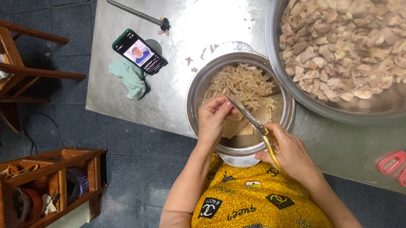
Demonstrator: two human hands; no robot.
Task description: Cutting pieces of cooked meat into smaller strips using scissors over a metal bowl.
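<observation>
My left hand (214,118) pinches a flat pale piece of food (238,128) over a small steel bowl (201,81) at the table's front edge. My right hand (287,152) grips yellow-handled scissors (252,120), whose blades point up-left at that piece. The small bowl holds cut pale strips (241,85). Behind it to the right stands a large steel basin (385,105) heaped with uncut pale chunks (357,37).
On the steel table (184,6) lie a lit phone (139,52) resting on a green cloth (129,77), a dark rod-like tool (138,14) and red-handled scissors (401,167) at the right. Wooden furniture (17,64) and a wooden crate (40,182) stand on the dark tiled floor at the left.
</observation>
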